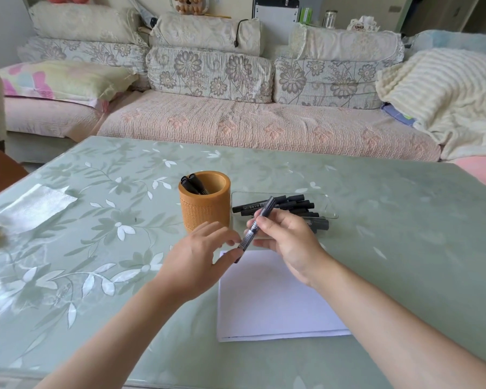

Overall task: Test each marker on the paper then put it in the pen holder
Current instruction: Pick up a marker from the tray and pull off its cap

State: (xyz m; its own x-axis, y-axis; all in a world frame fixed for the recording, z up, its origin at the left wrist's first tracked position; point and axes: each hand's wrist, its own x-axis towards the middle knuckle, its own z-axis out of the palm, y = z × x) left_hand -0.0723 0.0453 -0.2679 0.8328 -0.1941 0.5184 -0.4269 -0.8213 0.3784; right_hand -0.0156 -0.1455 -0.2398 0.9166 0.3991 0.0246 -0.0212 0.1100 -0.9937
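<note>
Black marker (250,233) sits tilted above the white paper (267,307), just in front of the orange pen holder (205,213). Right hand (288,245) pinches the barrel between thumb and curled fingers. Left hand (197,258), palm down, pinches the lower end with thumb and fingertips.

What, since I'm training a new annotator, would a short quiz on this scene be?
1. True or false: the holder is empty.
2. The right hand holds a marker: A flat on the paper, B in the air, C inside the holder?
3. Fill in: spare markers lie in a clear ____.
Key: 1 false; 2 B; 3 tray.
</note>
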